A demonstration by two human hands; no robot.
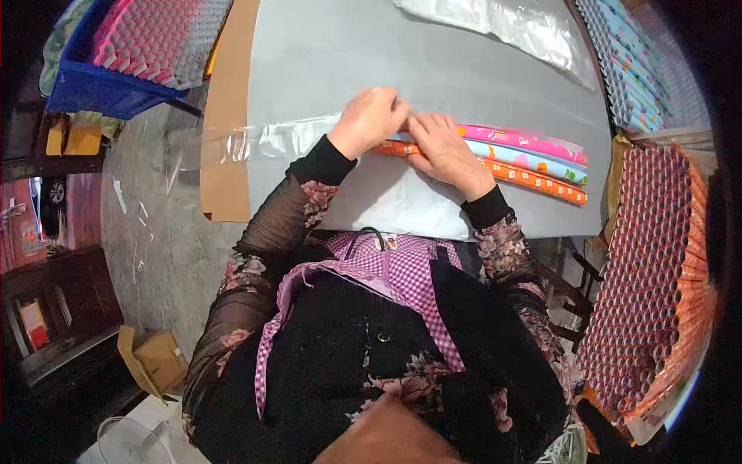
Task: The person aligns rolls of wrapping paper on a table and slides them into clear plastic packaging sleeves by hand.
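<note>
Running rightward and nearer, three long rolls [532,161] lie under right grip [421,143], beside left grip [396,120], both closures unclear.

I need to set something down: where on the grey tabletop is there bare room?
The widest bare patch is the grey tabletop beyond the left hand and right hand, between cardboard and clear bags. A narrower strip runs between the orange roll and the front edge. The middle is crowded: hands, pink roll, blue roll, clear film.
</note>
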